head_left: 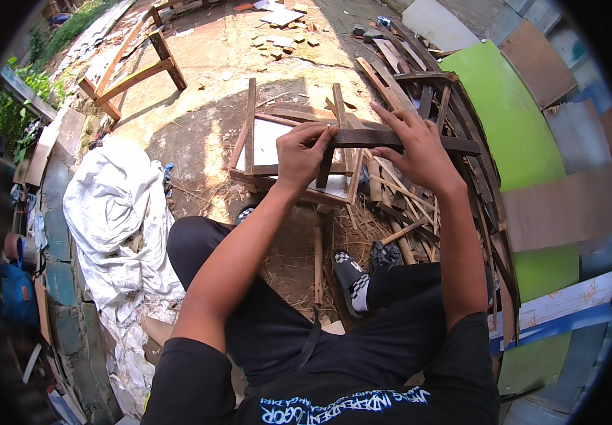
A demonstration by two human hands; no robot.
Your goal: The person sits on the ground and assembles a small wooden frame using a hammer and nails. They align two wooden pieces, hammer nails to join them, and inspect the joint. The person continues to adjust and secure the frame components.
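Observation:
My left hand (304, 151) is closed in a pinch at the left end of a dark wooden bar (362, 139). A thin pale bit, which looks like a nail, shows at its fingertips. From that end a short dark piece of wood (325, 168) slants downward. My right hand (419, 149) loosely straddles the bar, thumb on the near side and fingers stretched past the far side. The bar's right end (465, 146) sticks out beyond this hand. Beneath both hands stands a wooden frame (250, 127) with a white panel (267, 142), partly hidden by my left hand.
Stacked dark wooden frames (486, 170) and loose sticks lie at the right, beside green panels (511, 106). White cloth (111, 205) covers the ground at the left. Another wooden frame (136, 79) stands far left. Wood offcuts (277, 46) are scattered ahead. My sandalled foot (352, 283) is below.

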